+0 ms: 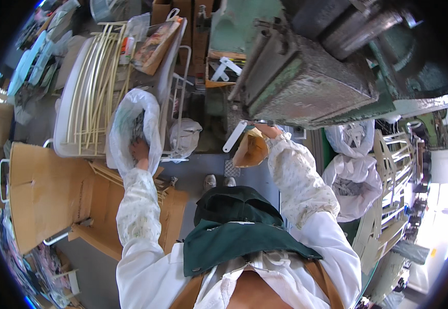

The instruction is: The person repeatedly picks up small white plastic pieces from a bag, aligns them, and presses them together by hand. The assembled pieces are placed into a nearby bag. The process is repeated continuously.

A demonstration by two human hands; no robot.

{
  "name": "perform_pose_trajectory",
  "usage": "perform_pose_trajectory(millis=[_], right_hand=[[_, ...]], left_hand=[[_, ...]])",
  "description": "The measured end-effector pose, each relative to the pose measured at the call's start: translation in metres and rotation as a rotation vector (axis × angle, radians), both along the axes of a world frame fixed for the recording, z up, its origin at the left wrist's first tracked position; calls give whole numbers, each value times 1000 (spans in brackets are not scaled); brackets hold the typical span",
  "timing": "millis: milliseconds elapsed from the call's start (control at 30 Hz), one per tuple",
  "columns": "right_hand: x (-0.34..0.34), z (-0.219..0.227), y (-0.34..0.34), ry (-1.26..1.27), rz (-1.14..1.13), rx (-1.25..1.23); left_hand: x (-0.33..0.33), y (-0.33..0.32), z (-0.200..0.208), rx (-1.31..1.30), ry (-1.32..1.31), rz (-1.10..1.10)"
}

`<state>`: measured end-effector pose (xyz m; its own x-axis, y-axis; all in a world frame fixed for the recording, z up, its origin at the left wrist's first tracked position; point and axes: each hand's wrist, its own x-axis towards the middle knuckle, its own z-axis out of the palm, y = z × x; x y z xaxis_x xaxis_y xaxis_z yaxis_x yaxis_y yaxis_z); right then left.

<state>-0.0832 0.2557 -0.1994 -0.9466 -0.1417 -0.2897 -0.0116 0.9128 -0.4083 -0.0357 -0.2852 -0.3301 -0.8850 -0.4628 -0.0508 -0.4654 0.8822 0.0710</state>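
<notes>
My left hand (140, 150) reaches down into a white plastic bag (154, 110) that holds a heap of small, dark grey parts. Its fingertips are lost among them. At the front of a green machine, my right hand (270, 131) has its fingers bent together near the machine's lower front edge. Whatever they pinch is too small or hidden to name. Just left of those fingers, a flat white strip (234, 136) with a hole near its lower end slants downward from the machine. Below my right hand is a yellow-brown, open-topped container (251, 149).
The machine's heavy metal block (311, 85) overhangs on the right. Long pale strips (94, 92) fill a white tub beside the bag. A cardboard box (51, 193) stands at lower left. Two more part-filled bags (355, 177) sit right, beside a rack of pale strips (391, 175).
</notes>
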Motion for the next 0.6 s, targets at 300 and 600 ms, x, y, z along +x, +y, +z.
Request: perform_pose_trajectory(millis=[300, 600], right_hand=[[82, 198, -61, -79, -306, -1268], [83, 219, -86, -45, -378, -975]], left_hand=[[-25, 0, -35, 182, 14, 142], [-10, -13, -32, -75, 30, 90]])
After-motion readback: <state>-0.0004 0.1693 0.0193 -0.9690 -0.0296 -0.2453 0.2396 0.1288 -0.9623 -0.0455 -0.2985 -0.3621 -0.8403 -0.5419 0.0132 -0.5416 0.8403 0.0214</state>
